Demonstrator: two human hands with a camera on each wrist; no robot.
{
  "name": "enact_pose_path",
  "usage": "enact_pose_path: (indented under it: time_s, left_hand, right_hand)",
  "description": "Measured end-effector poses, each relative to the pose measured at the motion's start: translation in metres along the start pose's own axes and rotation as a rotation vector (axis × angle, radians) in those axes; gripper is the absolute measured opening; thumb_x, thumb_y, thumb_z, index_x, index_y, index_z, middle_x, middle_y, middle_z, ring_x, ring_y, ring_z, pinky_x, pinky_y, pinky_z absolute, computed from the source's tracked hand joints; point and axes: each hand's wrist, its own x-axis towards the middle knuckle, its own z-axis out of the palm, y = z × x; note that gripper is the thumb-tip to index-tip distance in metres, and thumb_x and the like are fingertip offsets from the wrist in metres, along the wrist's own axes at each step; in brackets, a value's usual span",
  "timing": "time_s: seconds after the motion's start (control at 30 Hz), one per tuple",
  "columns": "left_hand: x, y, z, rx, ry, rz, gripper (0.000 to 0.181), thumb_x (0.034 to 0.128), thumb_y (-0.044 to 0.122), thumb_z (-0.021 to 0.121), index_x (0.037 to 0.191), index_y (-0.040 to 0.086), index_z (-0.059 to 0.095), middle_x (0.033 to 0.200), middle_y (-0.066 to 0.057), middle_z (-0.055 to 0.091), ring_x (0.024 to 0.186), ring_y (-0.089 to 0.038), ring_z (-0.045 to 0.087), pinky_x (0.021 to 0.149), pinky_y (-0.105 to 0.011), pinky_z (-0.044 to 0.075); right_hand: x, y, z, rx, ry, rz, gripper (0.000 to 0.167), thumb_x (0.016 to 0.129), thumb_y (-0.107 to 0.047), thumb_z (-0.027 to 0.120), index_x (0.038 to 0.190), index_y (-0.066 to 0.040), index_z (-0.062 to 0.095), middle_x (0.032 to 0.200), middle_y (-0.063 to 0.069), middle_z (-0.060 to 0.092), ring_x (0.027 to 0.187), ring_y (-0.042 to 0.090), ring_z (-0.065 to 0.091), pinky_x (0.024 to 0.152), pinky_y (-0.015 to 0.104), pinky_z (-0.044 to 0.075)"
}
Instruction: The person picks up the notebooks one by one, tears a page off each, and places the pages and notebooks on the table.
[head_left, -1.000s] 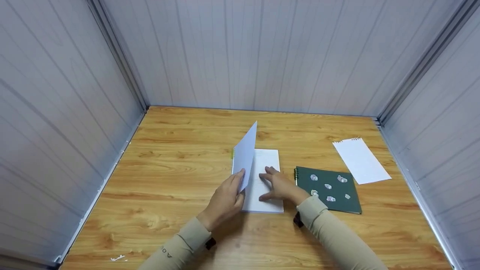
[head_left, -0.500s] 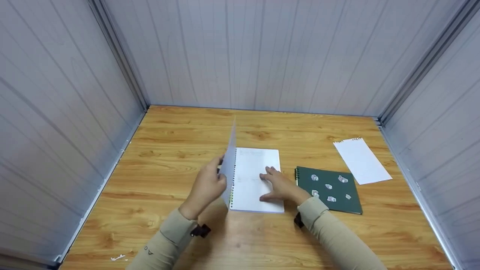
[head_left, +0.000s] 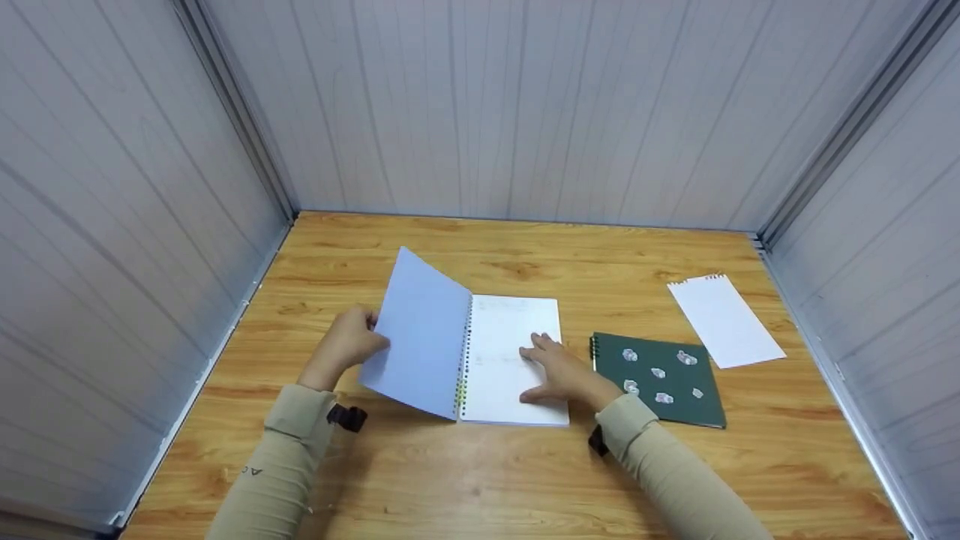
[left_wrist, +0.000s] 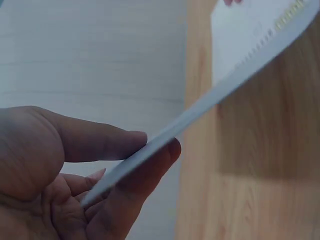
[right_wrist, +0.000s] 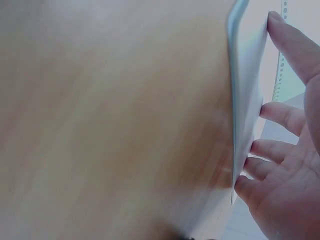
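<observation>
White paper fills the facing page of the spiral-bound notebook, which lies opened at the middle of the wood-grain table. On its left side we hold the pale, bluish flap tilted up from the binding; whether it is a cover or several leaves together, we cannot tell. Grip, left: our left hand pinches the flap's outer edge, thumb on one face and fingers behind it. The left wrist view shows a narrow grip with the flap clamped between. Grip, right: our right hand grasps nothing; its fingers are spread wide, their tips resting on the white page near its outer edge. To the right of the notebook, and apart from it, we find a green notebook with pale patterned patches, bound along its left edge and partly covered by our right sleeve. Beside its far right corner lies a loose white sheet, its ragged edge pointing away from us.
</observation>
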Motion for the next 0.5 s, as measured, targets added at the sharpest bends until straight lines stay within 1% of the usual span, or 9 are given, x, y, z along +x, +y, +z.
enact_pose_path:
  time_s: [0.07, 0.13, 0.2, 0.27, 0.33, 0.4, 0.5]
  left_hand:
    - [0.003, -0.01, -0.002, -0.003, -0.016, -0.024, 0.007, 0.087, -0.002, 0.065, 0.093, -0.003, 0.063, 0.098, -0.02, 0.065, 0.087, -0.029, 0.063, 0.063, -0.031, 0.053]
    - [0.006, -0.02, -0.001, -0.009, -0.027, -0.045, 0.004, 0.0862, -0.002, 0.066, 0.09, -0.002, 0.063, 0.105, -0.022, 0.069, 0.088, -0.029, 0.065, 0.062, -0.031, 0.055]
    - [0.008, -0.03, 0.001, -0.019, -0.039, -0.063, 0.004, 0.0856, -0.003, 0.065, 0.086, -0.001, 0.062, 0.104, -0.022, 0.07, 0.086, -0.028, 0.066, 0.061, -0.031, 0.056]
    - [0.009, -0.04, 0.004, -0.019, -0.048, -0.089, 0.005, 0.086, -0.002, 0.066, 0.084, -0.002, 0.061, 0.099, -0.02, 0.068, 0.084, -0.028, 0.065, 0.062, -0.033, 0.057]
    - [0.01, -0.048, 0.007, -0.019, -0.066, -0.123, 0.005, 0.0872, -0.001, 0.067, 0.088, -0.003, 0.063, 0.095, -0.016, 0.066, 0.083, -0.027, 0.065, 0.064, -0.034, 0.058]
    - [0.011, -0.056, 0.01, -0.009, -0.078, -0.158, 0.008, 0.0885, 0.0, 0.069, 0.091, -0.003, 0.061, 0.092, -0.013, 0.062, 0.083, -0.027, 0.061, 0.066, -0.034, 0.056]
    - [0.012, -0.066, 0.015, -0.012, -0.09, -0.19, 0.014, 0.0896, 0.001, 0.07, 0.093, -0.002, 0.057, 0.088, -0.01, 0.054, 0.081, -0.025, 0.055, 0.066, -0.034, 0.049]
  right_hand:
    - [0.0, 0.0, -0.001, 0.005, -0.002, 0.01, 0.092, 0.088, -0.04, 0.092, 0.163, -0.007, 0.05, 0.18, 0.021, 0.024, 0.17, 0.041, 0.014, 0.137, 0.058, 0.019]
    - [0.0, 0.0, -0.001, 0.009, 0.0, 0.014, 0.093, 0.088, -0.04, 0.093, 0.163, -0.007, 0.05, 0.18, 0.021, 0.024, 0.17, 0.041, 0.014, 0.137, 0.058, 0.018]
    - [0.0, 0.0, -0.001, 0.006, 0.004, 0.012, 0.093, 0.088, -0.04, 0.093, 0.162, -0.006, 0.05, 0.18, 0.021, 0.024, 0.169, 0.042, 0.015, 0.137, 0.058, 0.019]
    - [0.0, -0.001, -0.001, -0.001, 0.008, 0.007, 0.093, 0.087, -0.04, 0.093, 0.162, -0.005, 0.05, 0.179, 0.022, 0.024, 0.169, 0.042, 0.016, 0.137, 0.058, 0.02]
    - [0.001, -0.001, -0.001, -0.009, 0.009, 0.001, 0.092, 0.087, -0.04, 0.093, 0.162, -0.005, 0.051, 0.179, 0.023, 0.025, 0.169, 0.042, 0.016, 0.137, 0.058, 0.02]
    - [0.0, -0.002, -0.001, -0.006, 0.005, 0.005, 0.092, 0.088, -0.04, 0.093, 0.162, -0.005, 0.051, 0.18, 0.022, 0.024, 0.169, 0.042, 0.015, 0.137, 0.057, 0.019]
    - [0.0, -0.001, 0.0, -0.004, 0.001, 0.009, 0.092, 0.088, -0.039, 0.093, 0.162, -0.006, 0.051, 0.18, 0.021, 0.024, 0.17, 0.041, 0.015, 0.137, 0.057, 0.019]
